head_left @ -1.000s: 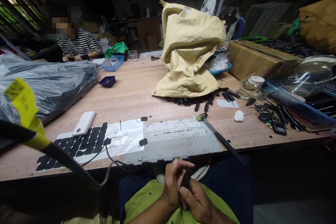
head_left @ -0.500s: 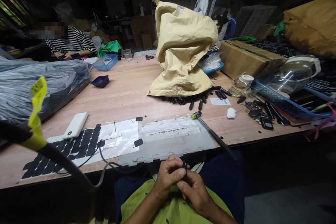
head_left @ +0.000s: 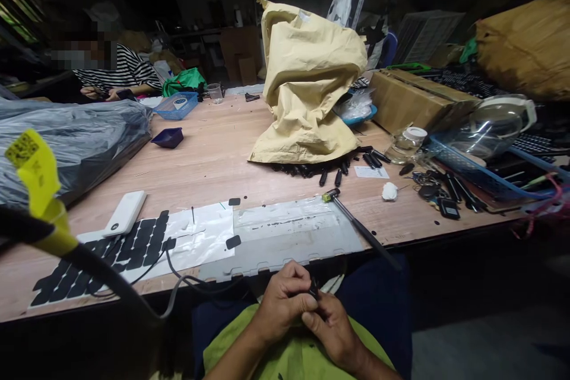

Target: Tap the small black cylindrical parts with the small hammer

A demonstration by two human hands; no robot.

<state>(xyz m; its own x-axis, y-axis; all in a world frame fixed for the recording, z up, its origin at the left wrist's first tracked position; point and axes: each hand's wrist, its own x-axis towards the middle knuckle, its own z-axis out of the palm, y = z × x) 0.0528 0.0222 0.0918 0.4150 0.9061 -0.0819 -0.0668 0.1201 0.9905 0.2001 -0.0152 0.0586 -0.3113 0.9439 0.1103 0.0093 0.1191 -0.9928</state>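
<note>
My left hand (head_left: 287, 297) and my right hand (head_left: 333, 326) meet over my lap, just below the table's front edge. Between their fingertips they pinch a small black part (head_left: 314, 288). Most of it is hidden by the fingers, so its exact kind does not show. Both thumbs press close to it. In front of the hands lies a grey plate (head_left: 285, 248) at the table edge. On the plate's right side rests a hammer (head_left: 356, 219), its head toward the back and its dark handle jutting over the edge.
A large paper sack (head_left: 312, 77) stands mid-table, with several black handle-like pieces (head_left: 338, 177) at its base. Black stickers on a sheet (head_left: 146, 241), a white power bank (head_left: 126, 214) and a cable are at left. Tools and a blue basket (head_left: 481, 172) sit right. Another person (head_left: 129, 71) sits far left.
My hands stay together over my lap with slight finger movement around the black part. The view has shifted a little, and the yellow tag on the cable at left has swung left.
</note>
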